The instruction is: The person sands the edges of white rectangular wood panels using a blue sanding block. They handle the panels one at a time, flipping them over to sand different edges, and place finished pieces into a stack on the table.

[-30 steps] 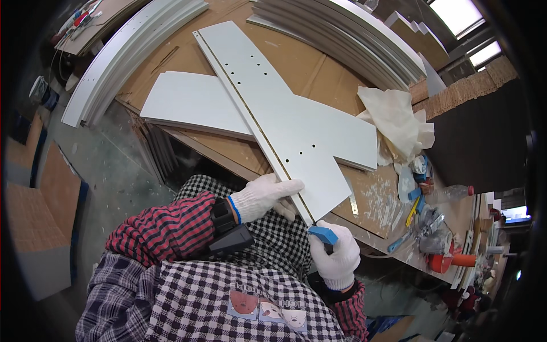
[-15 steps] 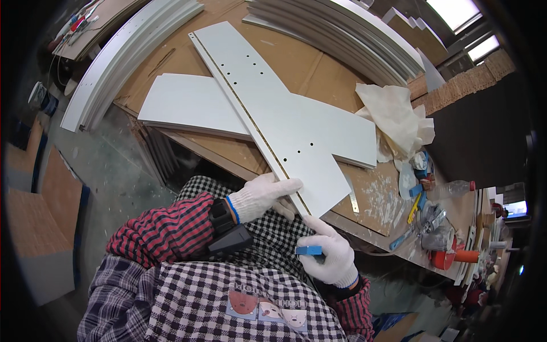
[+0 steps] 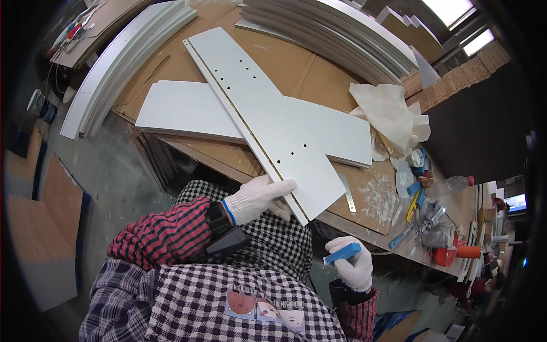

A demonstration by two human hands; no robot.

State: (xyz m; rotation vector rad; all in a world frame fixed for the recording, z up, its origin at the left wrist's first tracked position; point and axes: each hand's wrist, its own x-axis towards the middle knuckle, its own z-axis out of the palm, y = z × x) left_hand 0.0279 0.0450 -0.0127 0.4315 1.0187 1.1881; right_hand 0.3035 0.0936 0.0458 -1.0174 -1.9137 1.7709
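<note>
Standing beside the bench, left to right:

Floor side: curved white strips (image 3: 122, 62) stacked along the far left edge of the cardboard-covered bench (image 3: 296, 62).

Left hand (image 3: 259, 196): gloved, fingers closed over the near end of the long white board (image 3: 273, 125), pinning its brass-coloured edge; clamped on the board.

Long white board: lies slantwise across a second white panel (image 3: 188, 111), its near end hanging out past the bench edge towards the person.

Right hand (image 3: 354, 268): gloved, wrapped round a small blue block (image 3: 343, 252), held low, off the bench and apart from the board.

Right of bench: crumpled cloth (image 3: 393, 117), then scattered small tools (image 3: 419, 208) and an orange can (image 3: 464, 252).

Risk, as I judge it: the overhanging end could tip or slide if the left hand eases off, since little bench sits under it.

Second risk: a push on the edge could skate the board across the panel beneath and scuff both faces.
</note>
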